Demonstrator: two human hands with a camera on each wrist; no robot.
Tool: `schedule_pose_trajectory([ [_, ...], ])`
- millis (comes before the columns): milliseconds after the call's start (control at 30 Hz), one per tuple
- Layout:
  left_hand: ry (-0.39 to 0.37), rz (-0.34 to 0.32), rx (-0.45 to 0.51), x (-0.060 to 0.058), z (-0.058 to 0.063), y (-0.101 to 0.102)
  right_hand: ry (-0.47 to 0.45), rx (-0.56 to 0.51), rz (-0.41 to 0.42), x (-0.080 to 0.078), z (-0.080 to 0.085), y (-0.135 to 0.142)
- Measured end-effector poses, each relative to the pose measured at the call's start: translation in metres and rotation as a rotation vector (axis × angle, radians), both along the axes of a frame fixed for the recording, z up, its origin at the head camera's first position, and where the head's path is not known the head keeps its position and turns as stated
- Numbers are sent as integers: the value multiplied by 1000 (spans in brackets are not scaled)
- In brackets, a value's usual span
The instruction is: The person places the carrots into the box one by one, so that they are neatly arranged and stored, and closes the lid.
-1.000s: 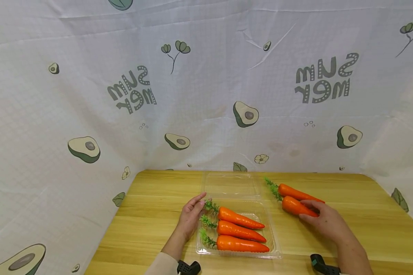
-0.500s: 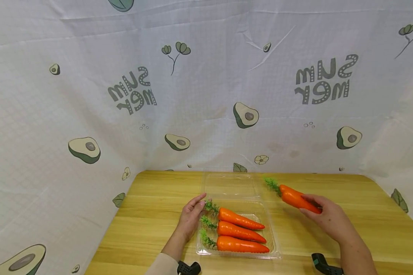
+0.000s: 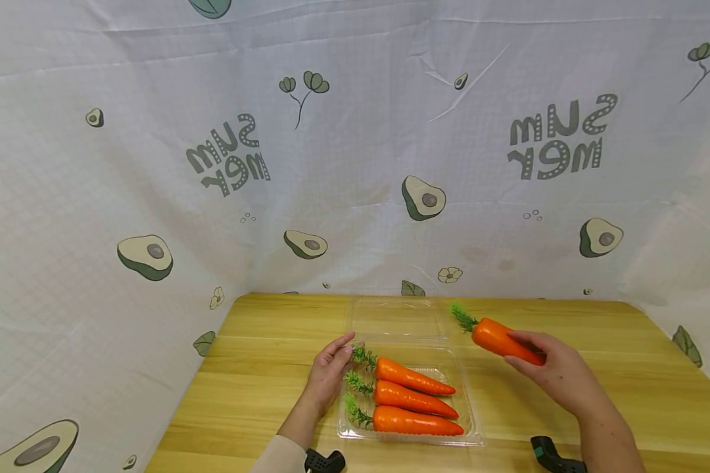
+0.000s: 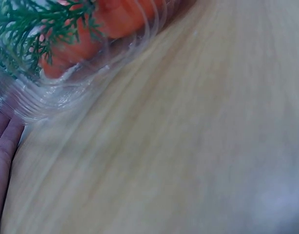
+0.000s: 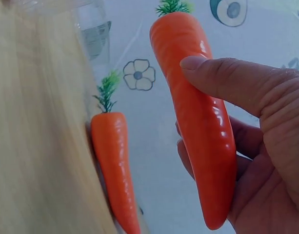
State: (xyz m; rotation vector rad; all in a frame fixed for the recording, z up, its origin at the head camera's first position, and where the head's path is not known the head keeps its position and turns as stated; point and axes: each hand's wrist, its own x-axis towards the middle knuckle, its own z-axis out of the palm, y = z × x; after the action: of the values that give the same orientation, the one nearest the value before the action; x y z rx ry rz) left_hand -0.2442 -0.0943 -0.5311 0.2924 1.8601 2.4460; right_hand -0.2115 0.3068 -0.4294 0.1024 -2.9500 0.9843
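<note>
In the head view, the right hand had its grip clamped on a carrot, to the right of a clear plastic box. Three carrots lay side by side in that box, leafy ends toward the left hand, which touched the box's left side with its grip apart. The lid lay folded back on the wooden desk. The left wrist view showed only part of that hand, fingers straight against the plastic wall. In the right wrist view, the thumb pressed the held carrot's near side while fingers curled behind; a loose carrot rested on the desk, apart from it.
</note>
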Motion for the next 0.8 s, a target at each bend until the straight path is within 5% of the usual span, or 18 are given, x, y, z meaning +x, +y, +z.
schedule_pose_trajectory([
  [467, -9, 0, -10, 2, 3, 0, 40, -17, 27, 7, 11, -14],
  [800, -28, 13, -9, 2, 5, 1, 49, -94, 158, 9, 2, -44],
])
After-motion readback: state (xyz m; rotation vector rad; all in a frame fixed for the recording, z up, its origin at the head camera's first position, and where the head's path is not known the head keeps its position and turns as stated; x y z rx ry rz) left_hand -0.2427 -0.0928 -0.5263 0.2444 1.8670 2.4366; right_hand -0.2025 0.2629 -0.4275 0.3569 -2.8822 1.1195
